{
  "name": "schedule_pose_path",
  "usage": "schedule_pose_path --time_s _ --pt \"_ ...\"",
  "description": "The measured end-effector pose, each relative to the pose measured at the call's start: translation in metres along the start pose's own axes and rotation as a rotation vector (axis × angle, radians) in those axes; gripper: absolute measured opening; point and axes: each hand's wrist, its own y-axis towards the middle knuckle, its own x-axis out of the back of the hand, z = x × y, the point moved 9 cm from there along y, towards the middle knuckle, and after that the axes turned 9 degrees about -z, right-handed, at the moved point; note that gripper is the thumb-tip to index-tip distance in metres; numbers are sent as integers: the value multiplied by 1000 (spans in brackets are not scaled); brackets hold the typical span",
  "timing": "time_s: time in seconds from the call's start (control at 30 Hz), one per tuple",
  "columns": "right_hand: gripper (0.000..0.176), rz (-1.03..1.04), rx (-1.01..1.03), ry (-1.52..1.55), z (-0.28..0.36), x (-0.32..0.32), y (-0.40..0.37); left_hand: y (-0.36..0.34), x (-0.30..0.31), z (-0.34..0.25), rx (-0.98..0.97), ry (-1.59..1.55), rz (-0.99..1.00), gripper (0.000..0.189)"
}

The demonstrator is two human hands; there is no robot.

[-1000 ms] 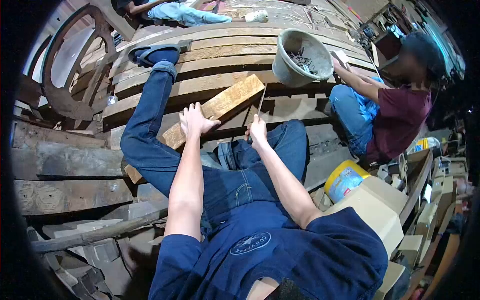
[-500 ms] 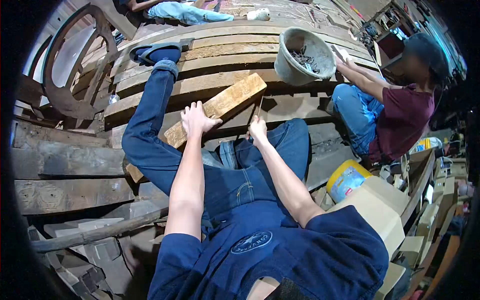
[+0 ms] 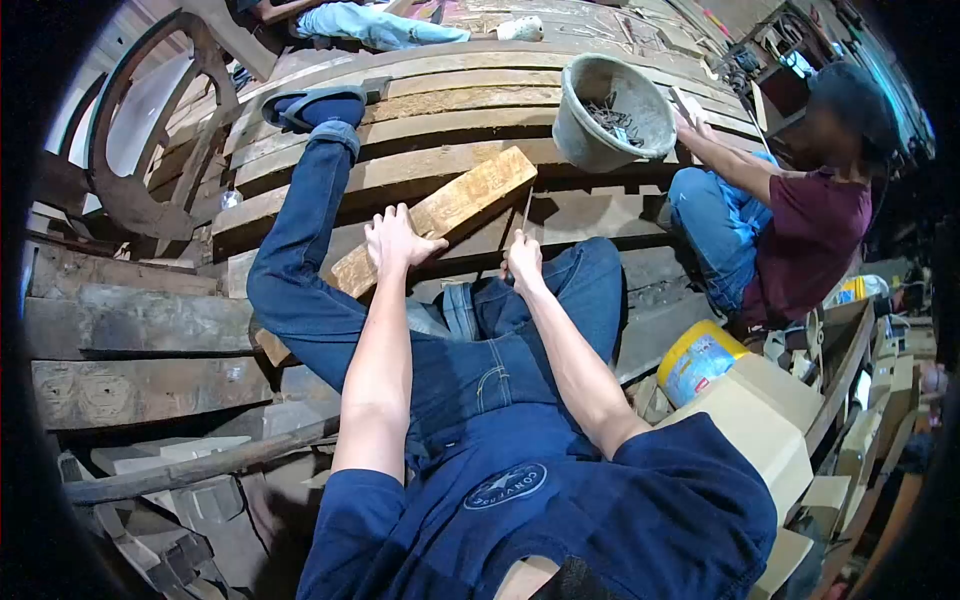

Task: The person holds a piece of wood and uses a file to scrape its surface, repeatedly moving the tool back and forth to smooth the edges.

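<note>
A thick, light-coloured wooden block (image 3: 475, 200) lies slantwise across the planks in front of my lap. My left hand (image 3: 392, 242) rests on its near part, fingers over the top and thumb out along the side. Just right of the block, my right hand (image 3: 523, 258) is wrapped round the handle of a thin tool. The tool's narrow metal blade (image 3: 527, 207) points up beside the block's far right end. I cannot make out what kind of tool it is.
A grey bucket (image 3: 615, 115) holding dark metal pieces stands beyond the block. A co-worker (image 3: 810, 210) sits at the right. Near my right side are a yellow-rimmed tub (image 3: 700, 360) and a cardboard box (image 3: 750, 425). A wooden pole (image 3: 200, 468) lies at the left.
The view has shifted slightly. The blade beside the block now shows brighter and more upright, with my right hand still round its handle. My left hand keeps its place on the block.
</note>
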Motion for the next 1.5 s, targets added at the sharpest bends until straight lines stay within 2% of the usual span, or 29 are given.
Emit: schedule_pose_path --time_s 0.13,0.23,0.33,0.5,0.57,0.67,0.77,0.87,0.97,1.0,1.13,1.23,1.27,1.3,1.37,1.43,1.5 --pt "40 -39 -74 232 -6 6 -2 -1 2 -1 -3 -11 -11 98" --pt "41 -24 -6 111 -11 9 9 -1 3 -1 4 -5 13 99" --pt "25 -1 34 175 -12 7 14 -2 1 0 15 5 32 104" --pt "23 76 -16 274 0 7 5 -3 4 -1 24 14 65 106" --pt "22 -8 88 75 11 16 2 -3 1 0 15 5 25 107" --pt "23 -134 203 -75 26 27 -6 -4 6 -1 30 -15 77 107" --pt "26 -300 506 -316 19 25 10 -2 2 0 24 -10 56 108" --pt "29 -270 594 -173 9 20 23 -2 2 0 27 -6 75 109" --pt "30 40 147 220 19 12 -5 -3 2 0 18 -3 42 108" --pt "25 137 67 272 12 5 0 -2 2 0 19 -2 39 106" --pt "20 207 -122 430 2 3 8 -2 2 0 23 -10 66 106" --pt "18 180 -13 385 28 4 3 -1 3 0 25 -14 88 107" --pt "25 140 38 382 34 8 -2 -2 2 0 16 -4 53 108" --pt "15 141 85 357 42 10 -8 -2 1 1 16 -1 40 108" --pt "24 107 120 405 43 13 -11 -2 0 1 11 5 18 108" --pt "30 111 79 288 28 12 -8 -2 5 -2 17 7 67 107" --pt "17 100 25 220 15 7 -4 -2 5 -3 17 9 90 107"
